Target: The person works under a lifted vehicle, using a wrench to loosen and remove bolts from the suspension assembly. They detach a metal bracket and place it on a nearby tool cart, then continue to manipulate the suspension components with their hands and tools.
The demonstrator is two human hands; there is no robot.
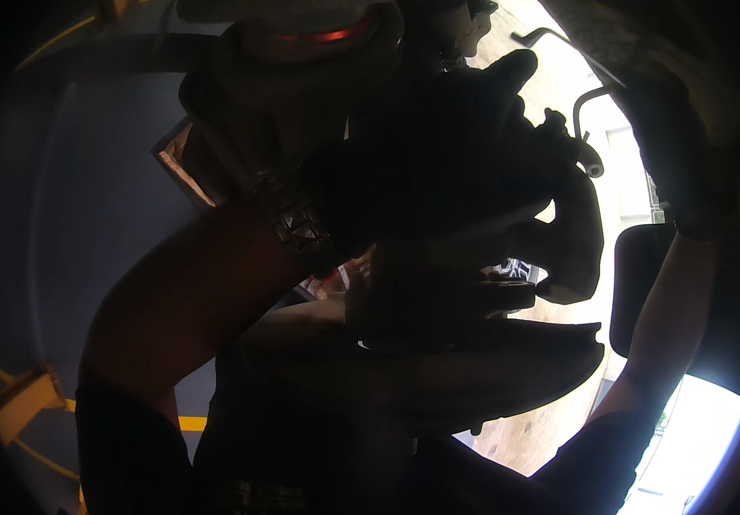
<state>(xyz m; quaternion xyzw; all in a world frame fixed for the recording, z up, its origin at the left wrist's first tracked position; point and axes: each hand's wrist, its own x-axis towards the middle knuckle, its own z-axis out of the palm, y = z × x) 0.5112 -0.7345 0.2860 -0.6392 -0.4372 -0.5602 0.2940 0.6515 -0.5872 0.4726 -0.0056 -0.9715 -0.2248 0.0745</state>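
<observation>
Everything close to me is in heavy shadow. My left forearm, with a metal watch band (297,219) at the wrist, reaches up and across. My left hand (421,159) looks gloved in black and merges with a dark metal assembly, so its fingers do not show clearly. Below that hand is a wide, dark disc-like part (438,373), resembling a brake disc. A curved bracket-like arm (576,232) juts from the assembly. On the right, my raised right hand (679,163), also dark-gloved, is by the dark underside; its fingers are lost in shadow.
A round dark part with a red glowing band (327,36) hangs at the top. Bent metal lines (588,112) run near my right hand. An open box (183,167) lies below on the left, and a yellow stand (27,402) stands on the grey floor (104,206).
</observation>
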